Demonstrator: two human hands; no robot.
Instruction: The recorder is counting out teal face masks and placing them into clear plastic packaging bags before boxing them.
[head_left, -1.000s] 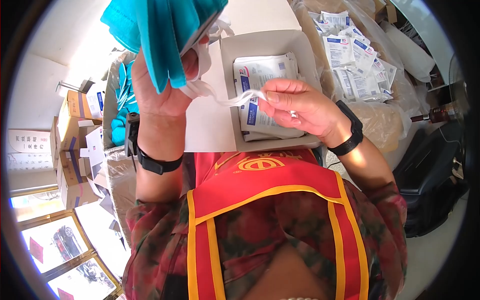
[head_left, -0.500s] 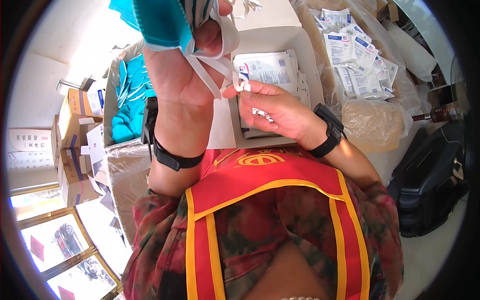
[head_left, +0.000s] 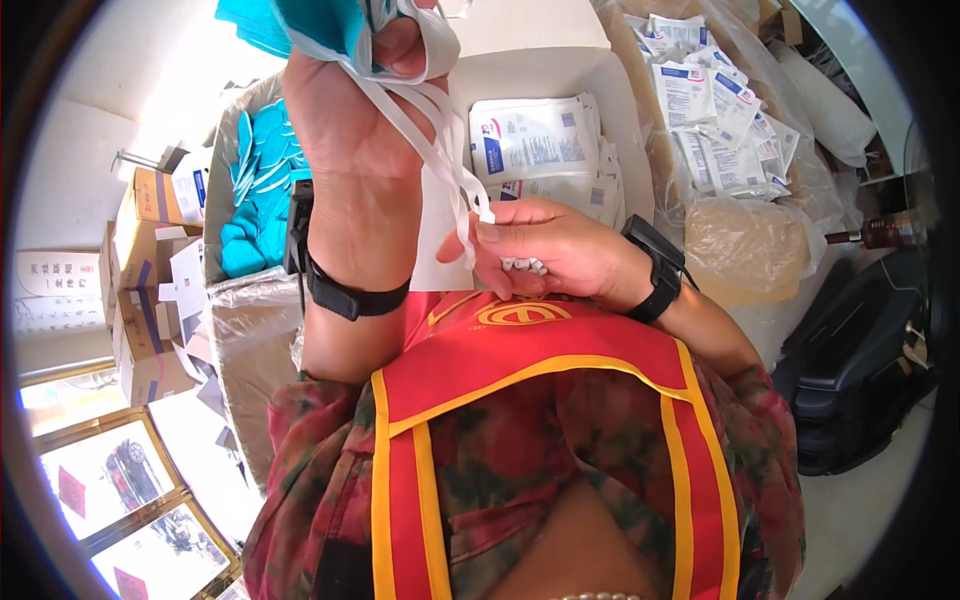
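Observation:
Up at the top, my left hand is closed around a bunch of teal fabric pieces with white straps, palm turned up. Its upper fingers are partly covered by the cloth. From there the white straps hang down to my right hand, whose thumb and index finger pinch their lower ends. Several small white plastic pieces rest inside the curled fingers of that same hand. Behind it stands an opened white box holding white printed packets.
To the left, a plastic-lined bin holds teal pieces, beside stacked cardboard boxes. At the right, more white packets lie in clear plastic sheeting, near a plastic-wrapped tan block. A black bulky case stands farther right.
My right hand has come down toward me, drawing the straps longer and straighter. My left hand has shifted slightly upward with the teal fabric.

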